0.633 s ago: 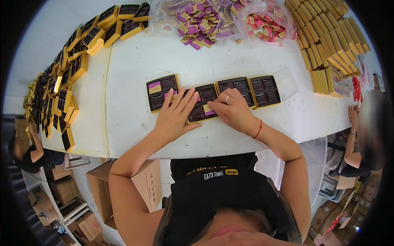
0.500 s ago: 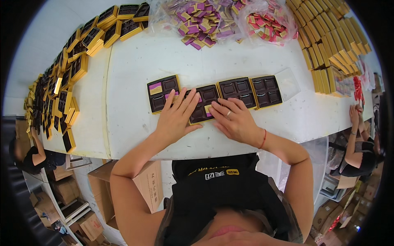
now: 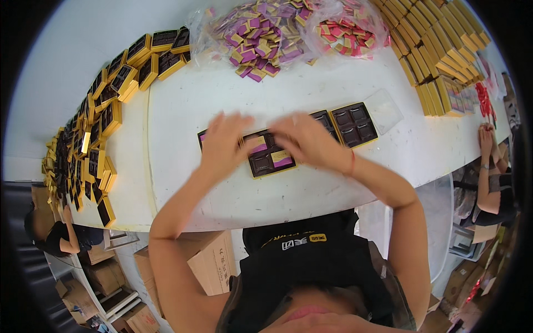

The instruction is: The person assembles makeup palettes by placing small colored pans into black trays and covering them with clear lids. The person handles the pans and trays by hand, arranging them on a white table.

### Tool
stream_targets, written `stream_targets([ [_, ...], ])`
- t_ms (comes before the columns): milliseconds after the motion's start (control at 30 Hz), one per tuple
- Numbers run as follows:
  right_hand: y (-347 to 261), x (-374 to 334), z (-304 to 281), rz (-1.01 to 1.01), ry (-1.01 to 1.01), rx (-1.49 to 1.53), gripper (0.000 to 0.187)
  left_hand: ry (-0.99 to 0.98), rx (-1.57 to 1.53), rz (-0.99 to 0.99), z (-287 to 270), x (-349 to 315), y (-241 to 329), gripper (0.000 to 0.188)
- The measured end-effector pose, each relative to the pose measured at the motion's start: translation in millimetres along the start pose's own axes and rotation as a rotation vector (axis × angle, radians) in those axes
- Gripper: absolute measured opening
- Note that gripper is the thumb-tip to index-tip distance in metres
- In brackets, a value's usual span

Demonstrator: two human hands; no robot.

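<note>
A row of gold-edged boxes with dark, divided trays lies across the white table. Over the leftmost box (image 3: pixel 201 138), which it mostly covers, is my left hand (image 3: pixel 222 145), its fingers blurred. My right hand (image 3: pixel 310 140), also smeared by motion, hovers at the upper right of the second box (image 3: pixel 261 170). In that box sit a purple-and-gold wrapped square (image 3: pixel 256 145) and another wrapped square (image 3: pixel 282 159) lower right. The third box (image 3: pixel 323 118) is partly behind my right hand. The rightmost box (image 3: pixel 354 125) shows bare compartments. Whether either hand holds anything is hidden.
Purple-and-gold squares (image 3: pixel 258 47) and red-and-gold squares (image 3: pixel 347 36) lie heaped in clear plastic bags at the back. Gold boxes (image 3: pixel 438 44) stand stacked at right; dark-tray boxes (image 3: pixel 108 89) line the left. A clear plastic lid (image 3: pixel 387 111) lies nearby. People work at both sides.
My left hand has moved up and left over the leftmost box. The right hand has lifted off the lower square toward the second box's upper right. The whole view has shifted slightly.
</note>
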State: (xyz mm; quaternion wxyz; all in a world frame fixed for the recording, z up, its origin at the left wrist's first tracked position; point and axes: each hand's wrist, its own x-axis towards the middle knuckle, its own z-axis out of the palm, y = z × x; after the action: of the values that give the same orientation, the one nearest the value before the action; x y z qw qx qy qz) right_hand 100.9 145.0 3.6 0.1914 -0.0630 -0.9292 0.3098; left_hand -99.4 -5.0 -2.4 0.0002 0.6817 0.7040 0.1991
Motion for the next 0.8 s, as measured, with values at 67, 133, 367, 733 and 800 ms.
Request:
stream_targets([
  [67, 35, 53, 12, 0.0, 0.245, -0.072, 0.023, 0.195, 0.04, 0.018, -2, 48, -37, 0.025],
  [133, 64, 106, 14, 0.276, 0.129, -0.236, 0.028, 0.212, -0.035, -0.142, 15, 100, -85, 0.025],
  [367, 104, 129, 33, 0.368, 0.16, -0.383, 0.021, 0.191, -0.022, -0.376, 53, 147, -95, 0.042],
  [733, 90, 85, 13, 0.299, 0.044, -0.294, 0.038, -0.23, -0.003, -0.464, 26, 131, -73, 0.044],
  [800, 89, 71, -5, 0.239, 0.049, -0.145, 0.036, -0.215, -0.081, -0.394, 25, 116, -63, 0.041],
])
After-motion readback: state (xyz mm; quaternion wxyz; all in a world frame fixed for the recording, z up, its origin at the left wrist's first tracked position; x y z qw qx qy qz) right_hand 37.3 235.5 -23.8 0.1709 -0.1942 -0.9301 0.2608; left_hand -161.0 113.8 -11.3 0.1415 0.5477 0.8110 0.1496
